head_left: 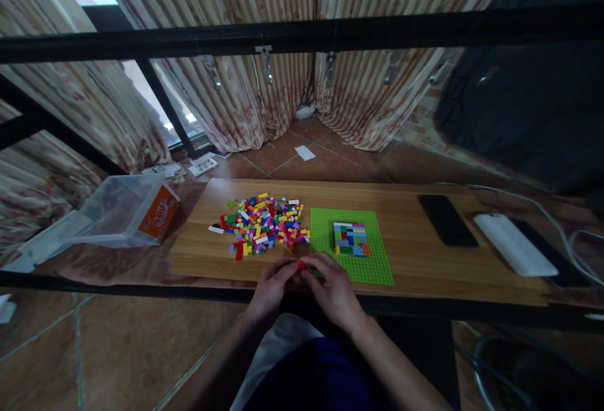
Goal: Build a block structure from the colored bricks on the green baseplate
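Holding a small red brick (301, 265) at the near edge of the wooden surface (406, 253): left hand (276, 280) and right hand (333, 284) close together, fingertips of both pinched on it. Exact finger placement partly hidden. At 2 o'clock from the hands, green baseplate (374, 269), flat, with low multicoloured block build (350, 241) sitting on it, baseplate studs bare all around. White slab-shaped device (514, 244) at 3 o'clock, dark flat item (550, 250) just beside it. Loose brick pile (267, 225), mixed colours, at 11 o'clock, spread near the baseplate's left edge. Black phone-like slab (448, 220) between 2 and 3. Clear plastic bin (117, 216), orange label, between 9 and 10, off the surface. White paper (304, 152) on tiled floor at 12, striped curtains (264, 96) beyond.
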Demonstrator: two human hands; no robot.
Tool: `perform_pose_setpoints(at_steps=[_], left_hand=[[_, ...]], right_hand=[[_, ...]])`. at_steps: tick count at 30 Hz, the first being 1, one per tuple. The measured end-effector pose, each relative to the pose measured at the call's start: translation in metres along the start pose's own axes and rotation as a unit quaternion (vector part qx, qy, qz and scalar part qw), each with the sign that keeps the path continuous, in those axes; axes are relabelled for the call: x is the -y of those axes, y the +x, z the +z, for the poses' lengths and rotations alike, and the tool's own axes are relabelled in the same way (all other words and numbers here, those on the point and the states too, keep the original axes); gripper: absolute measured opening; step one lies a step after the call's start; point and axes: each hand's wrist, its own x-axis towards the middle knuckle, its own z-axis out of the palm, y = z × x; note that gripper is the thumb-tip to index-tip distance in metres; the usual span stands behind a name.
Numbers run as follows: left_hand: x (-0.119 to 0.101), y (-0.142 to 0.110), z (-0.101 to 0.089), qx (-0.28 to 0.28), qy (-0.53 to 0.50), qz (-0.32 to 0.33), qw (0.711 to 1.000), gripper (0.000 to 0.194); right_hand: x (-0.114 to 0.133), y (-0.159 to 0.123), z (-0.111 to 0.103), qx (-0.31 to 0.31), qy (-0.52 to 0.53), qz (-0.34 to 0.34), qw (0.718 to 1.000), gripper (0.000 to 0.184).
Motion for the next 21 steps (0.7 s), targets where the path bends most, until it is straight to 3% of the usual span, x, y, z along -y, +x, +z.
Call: perform_pose_setpoints(at_steps=[5, 12, 21], left_hand=[[0.005, 0.006, 0.024, 0.074, 0.004, -0.051, 0.996, 0.031], [0.002, 0.013, 0.047, 0.089, 0.112, -0.002, 0.99, 0.031], [0.0, 0.026, 0.058, 0.155, 0.218, 0.054, 0.962, 0.035]], right_hand=[[-0.008, -0.012, -0.026, 0.002, -0.037, 0.019, 0.999, 0.027], [-0.015, -0.013, -0.056, 0.041, -0.051, 0.046, 0.997, 0.026], [-0.018, 0.002, -0.09, 0.137, -0.008, 0.097, 0.986, 0.017]])
